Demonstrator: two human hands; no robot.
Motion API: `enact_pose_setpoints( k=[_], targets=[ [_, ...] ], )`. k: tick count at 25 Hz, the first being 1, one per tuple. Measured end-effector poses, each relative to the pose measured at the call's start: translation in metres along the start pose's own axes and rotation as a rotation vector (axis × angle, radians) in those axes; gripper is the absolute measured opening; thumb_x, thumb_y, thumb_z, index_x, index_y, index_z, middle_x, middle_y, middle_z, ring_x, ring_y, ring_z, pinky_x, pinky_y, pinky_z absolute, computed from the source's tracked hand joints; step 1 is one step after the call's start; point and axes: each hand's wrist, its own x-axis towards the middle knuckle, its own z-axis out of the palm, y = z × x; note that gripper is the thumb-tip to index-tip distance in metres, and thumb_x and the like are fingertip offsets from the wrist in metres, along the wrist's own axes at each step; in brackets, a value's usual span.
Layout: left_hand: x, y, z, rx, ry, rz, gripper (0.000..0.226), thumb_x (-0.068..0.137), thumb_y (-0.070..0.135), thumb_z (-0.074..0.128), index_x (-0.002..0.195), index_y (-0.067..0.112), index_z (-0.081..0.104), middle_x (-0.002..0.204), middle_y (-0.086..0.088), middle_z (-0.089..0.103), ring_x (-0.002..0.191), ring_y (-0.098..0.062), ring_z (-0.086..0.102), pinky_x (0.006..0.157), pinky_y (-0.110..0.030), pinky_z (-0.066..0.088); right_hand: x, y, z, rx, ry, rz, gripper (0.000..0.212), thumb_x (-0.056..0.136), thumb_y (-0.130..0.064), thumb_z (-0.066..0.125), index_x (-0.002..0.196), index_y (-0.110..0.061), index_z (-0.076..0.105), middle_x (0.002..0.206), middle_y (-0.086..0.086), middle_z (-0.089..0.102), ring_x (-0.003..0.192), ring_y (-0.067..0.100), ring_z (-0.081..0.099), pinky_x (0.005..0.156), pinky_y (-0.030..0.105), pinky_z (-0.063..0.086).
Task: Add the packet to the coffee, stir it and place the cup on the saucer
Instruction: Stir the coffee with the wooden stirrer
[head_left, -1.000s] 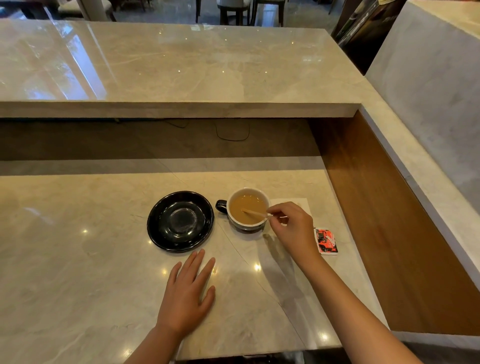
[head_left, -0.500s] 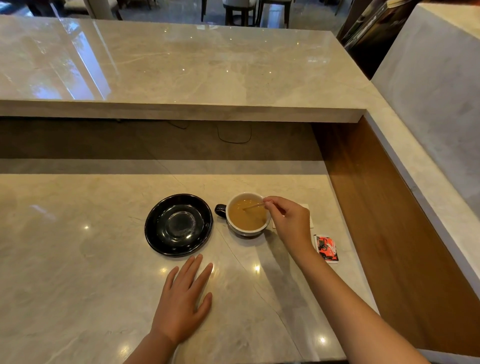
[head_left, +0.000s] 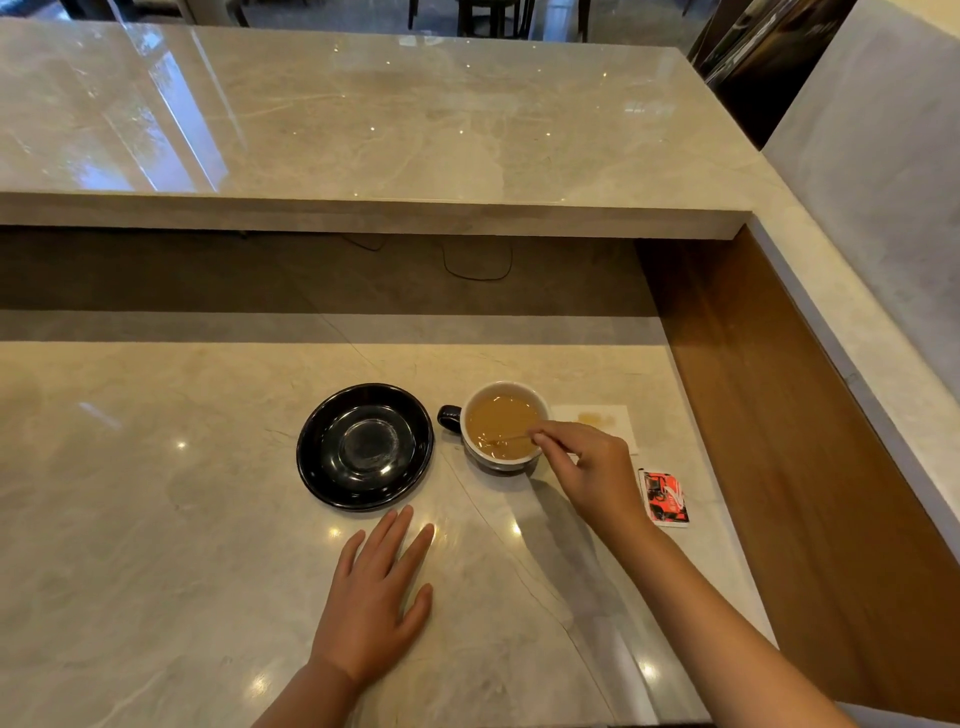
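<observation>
Right hand (head_left: 592, 467) pinching stirrer (head_left: 511, 439) in cup (head_left: 503, 427); left hand (head_left: 371, 605) spread flat; saucer (head_left: 364, 447) beside.

Counter (head_left: 156, 545): pale polished marble, glossy with light spots.
Upper ledge (head_left: 363, 130): marble, raised behind.
Napkin (head_left: 597, 418): white, stained brown.
Cable (head_left: 478, 270): dark, looped under ledge.
Side panel (head_left: 779, 441): brown wood.

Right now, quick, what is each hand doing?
Left hand: open, flat on the counter, holding nothing.
Right hand: closed on the stick in the cup.
</observation>
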Motion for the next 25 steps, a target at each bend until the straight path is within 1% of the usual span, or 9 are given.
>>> enact_pose_setpoints(
  k=[3, 6, 8, 10, 13, 15, 19, 23, 25],
  targets=[
    [0.0, -0.001, 0.001, -0.002, 0.009, -0.003, 0.057, 0.093, 0.053, 0.021, 0.143, 0.028, 0.03, 0.151, -0.001, 0.022, 0.137, -0.018, 0.014, 0.107, -0.037, 0.01, 0.016, -0.001, 0.008, -0.028, 0.057, -0.016, 0.017, 0.084, -0.011, 0.058, 0.094, -0.007, 0.071, 0.087, 0.011, 0.074, 0.078, 0.022, 0.067, 0.07, 0.028, 0.051],
    [0.001, -0.001, 0.001, -0.017, 0.012, 0.001, 0.055, 0.091, 0.047, 0.032, 0.143, 0.028, 0.031, 0.151, -0.001, 0.021, 0.137, -0.019, 0.016, 0.107, -0.039, 0.011, 0.025, 0.007, 0.002, -0.082, 0.071, -0.063, 0.019, 0.085, -0.016, 0.055, 0.091, -0.007, 0.07, 0.084, 0.01, 0.074, 0.075, 0.022, 0.067, 0.068, 0.024, 0.049],
    [0.001, 0.0, 0.001, -0.007, 0.008, 0.003, 0.055, 0.093, 0.051, 0.024, 0.142, 0.027, 0.033, 0.15, -0.002, 0.023, 0.137, -0.019, 0.016, 0.106, -0.039, 0.011, 0.025, 0.014, -0.007, -0.137, 0.081, -0.091, 0.016, 0.084, -0.012, 0.056, 0.087, -0.006, 0.07, 0.08, 0.009, 0.074, 0.07, 0.023, 0.067, 0.065, 0.024, 0.048],
    [0.001, -0.001, 0.001, 0.001, 0.008, 0.007, 0.059, 0.093, 0.054, 0.018, 0.142, 0.026, 0.033, 0.15, -0.003, 0.025, 0.137, -0.018, 0.015, 0.106, -0.039, 0.011, 0.022, 0.019, -0.015, -0.181, 0.09, -0.101, 0.014, 0.082, -0.01, 0.057, 0.086, -0.005, 0.069, 0.079, 0.009, 0.073, 0.068, 0.024, 0.067, 0.062, 0.03, 0.052],
    [0.0, -0.002, 0.002, -0.001, 0.011, 0.004, 0.055, 0.092, 0.048, 0.031, 0.142, 0.026, 0.034, 0.15, -0.003, 0.026, 0.137, -0.018, 0.015, 0.107, -0.038, 0.01, 0.015, 0.018, -0.022, -0.224, 0.07, -0.115, 0.014, 0.082, -0.01, 0.057, 0.087, -0.004, 0.069, 0.078, 0.01, 0.073, 0.067, 0.024, 0.067, 0.061, 0.029, 0.052],
    [0.001, -0.001, 0.003, 0.006, 0.011, 0.006, 0.058, 0.088, 0.046, 0.038, 0.142, 0.026, 0.034, 0.149, -0.003, 0.027, 0.137, -0.017, 0.015, 0.107, -0.038, 0.009, 0.01, 0.014, -0.025, -0.245, 0.044, -0.14, 0.014, 0.082, -0.011, 0.057, 0.086, -0.005, 0.069, 0.077, 0.009, 0.073, 0.067, 0.023, 0.067, 0.061, 0.027, 0.05],
    [0.001, -0.003, 0.002, 0.024, 0.012, 0.005, 0.058, 0.089, 0.047, 0.036, 0.142, 0.026, 0.032, 0.149, -0.004, 0.027, 0.137, -0.017, 0.014, 0.107, -0.037, 0.007, -0.003, 0.004, -0.019, -0.175, 0.006, -0.102, 0.015, 0.082, -0.012, 0.057, 0.087, -0.005, 0.07, 0.079, 0.009, 0.074, 0.07, 0.023, 0.067, 0.065, 0.023, 0.047],
    [0.001, -0.005, 0.003, 0.03, 0.017, 0.006, 0.057, 0.093, 0.052, 0.022, 0.143, 0.026, 0.031, 0.149, -0.004, 0.026, 0.137, -0.018, 0.014, 0.106, -0.037, 0.008, -0.012, -0.005, -0.004, -0.058, 0.041, -0.017, 0.017, 0.081, -0.013, 0.059, 0.09, -0.006, 0.072, 0.084, 0.008, 0.075, 0.075, 0.019, 0.068, 0.069, 0.019, 0.048],
    [0.001, -0.004, 0.002, 0.012, 0.034, -0.002, 0.055, 0.092, 0.05, 0.028, 0.142, 0.026, 0.034, 0.149, -0.005, 0.028, 0.136, -0.018, 0.016, 0.106, -0.038, 0.009, -0.009, -0.012, 0.005, -0.049, 0.058, -0.041, 0.017, 0.08, -0.011, 0.06, 0.091, -0.006, 0.072, 0.083, 0.009, 0.075, 0.073, 0.02, 0.069, 0.067, 0.021, 0.048]
  ],
)
